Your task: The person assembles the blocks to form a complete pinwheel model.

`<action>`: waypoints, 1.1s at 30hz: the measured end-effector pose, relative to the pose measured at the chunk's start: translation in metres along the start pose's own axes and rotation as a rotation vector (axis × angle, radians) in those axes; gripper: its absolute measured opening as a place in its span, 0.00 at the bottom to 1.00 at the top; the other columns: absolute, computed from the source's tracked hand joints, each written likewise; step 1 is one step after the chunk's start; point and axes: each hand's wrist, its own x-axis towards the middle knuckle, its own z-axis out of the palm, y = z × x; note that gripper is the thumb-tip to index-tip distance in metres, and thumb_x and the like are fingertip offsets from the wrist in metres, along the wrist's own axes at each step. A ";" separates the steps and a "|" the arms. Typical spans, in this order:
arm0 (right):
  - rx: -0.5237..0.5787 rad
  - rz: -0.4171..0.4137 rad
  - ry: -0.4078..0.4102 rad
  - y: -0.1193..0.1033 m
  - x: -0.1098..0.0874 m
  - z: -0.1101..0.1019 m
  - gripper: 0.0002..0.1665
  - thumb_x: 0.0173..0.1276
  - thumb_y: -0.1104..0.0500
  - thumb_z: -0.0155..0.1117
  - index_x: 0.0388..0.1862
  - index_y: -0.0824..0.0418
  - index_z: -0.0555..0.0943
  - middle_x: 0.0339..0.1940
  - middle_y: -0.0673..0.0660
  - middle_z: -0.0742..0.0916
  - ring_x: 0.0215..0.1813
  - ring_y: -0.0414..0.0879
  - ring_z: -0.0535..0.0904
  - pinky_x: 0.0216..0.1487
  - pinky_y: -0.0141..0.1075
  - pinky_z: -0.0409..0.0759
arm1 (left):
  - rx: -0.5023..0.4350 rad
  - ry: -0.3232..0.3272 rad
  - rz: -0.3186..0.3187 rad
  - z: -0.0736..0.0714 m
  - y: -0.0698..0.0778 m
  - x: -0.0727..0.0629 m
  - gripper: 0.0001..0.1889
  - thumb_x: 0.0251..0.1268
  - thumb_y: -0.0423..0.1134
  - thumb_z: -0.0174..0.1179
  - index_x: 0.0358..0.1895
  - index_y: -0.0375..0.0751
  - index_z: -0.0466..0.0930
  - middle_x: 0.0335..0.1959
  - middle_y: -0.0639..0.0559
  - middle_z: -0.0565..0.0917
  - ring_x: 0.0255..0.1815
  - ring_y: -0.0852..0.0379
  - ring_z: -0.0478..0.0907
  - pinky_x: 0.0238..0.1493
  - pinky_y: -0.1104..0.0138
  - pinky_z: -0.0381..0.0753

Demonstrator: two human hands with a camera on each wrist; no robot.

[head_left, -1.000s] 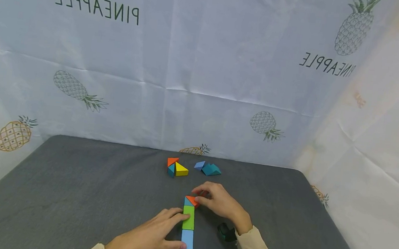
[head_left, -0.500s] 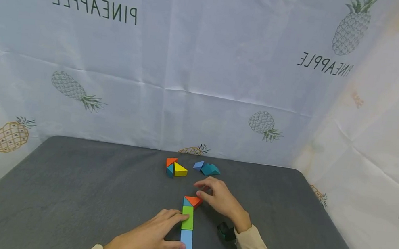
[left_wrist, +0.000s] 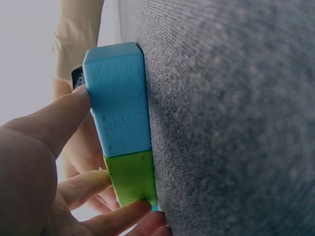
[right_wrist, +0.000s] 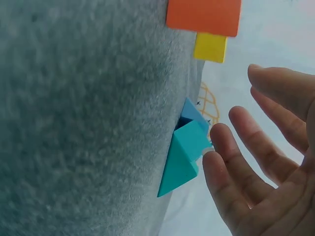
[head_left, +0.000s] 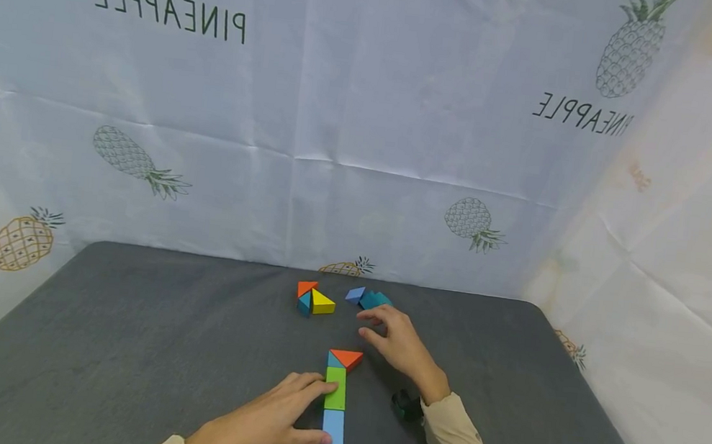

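Note:
A blue rectangular block (head_left: 333,442), a green block (head_left: 339,397), a small blue triangular block (head_left: 333,359) and an orange triangular block (head_left: 348,359) lie end to end in a column. Along its left side rests my left hand (head_left: 267,415), thumb touching the blue block and fingers at the green one. My right hand (head_left: 400,342) holds nothing and hovers beyond the orange triangle, fingers loosely bent. In the right wrist view its fingertips are near a teal triangular block (right_wrist: 179,164), partly hidden in the head view.
Near the far edge of the dark grey table (head_left: 188,334) sit a periwinkle triangle (head_left: 355,295), a yellow triangle (head_left: 323,304), another orange triangle (head_left: 306,288) and a dark blue one (head_left: 305,303). A pineapple-print cloth (head_left: 382,217) hangs behind.
My right hand has let go of the orange triangle and moved away toward the teal block at the back. The orange triangle has shifted slightly right. My left hand stays put.

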 end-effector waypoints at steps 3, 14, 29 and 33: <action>-0.027 0.000 0.013 0.003 0.003 -0.001 0.17 0.70 0.58 0.66 0.56 0.61 0.83 0.53 0.57 0.84 0.52 0.53 0.82 0.50 0.47 0.82 | -0.002 0.001 0.000 0.000 0.000 0.000 0.39 0.63 0.69 0.56 0.73 0.53 0.66 0.69 0.51 0.69 0.64 0.54 0.67 0.62 0.53 0.75; -0.077 0.034 0.057 0.012 0.013 -0.003 0.18 0.68 0.60 0.68 0.56 0.61 0.83 0.51 0.60 0.85 0.51 0.53 0.81 0.49 0.48 0.81 | -0.011 -0.005 -0.007 0.001 -0.001 0.001 0.39 0.63 0.70 0.55 0.73 0.55 0.65 0.71 0.50 0.67 0.64 0.52 0.67 0.61 0.51 0.75; -0.138 0.046 0.102 0.018 0.029 -0.007 0.17 0.67 0.60 0.69 0.54 0.60 0.84 0.55 0.60 0.83 0.58 0.57 0.80 0.57 0.53 0.78 | -0.033 -0.010 -0.024 0.001 0.000 0.002 0.39 0.62 0.68 0.58 0.73 0.54 0.65 0.75 0.47 0.62 0.68 0.46 0.66 0.62 0.45 0.73; -0.156 0.057 0.091 0.019 0.033 -0.008 0.17 0.67 0.59 0.69 0.54 0.60 0.84 0.56 0.60 0.83 0.59 0.57 0.79 0.59 0.53 0.78 | -0.040 -0.007 -0.019 0.001 0.000 0.003 0.39 0.62 0.68 0.58 0.73 0.53 0.65 0.75 0.47 0.61 0.69 0.46 0.66 0.63 0.45 0.73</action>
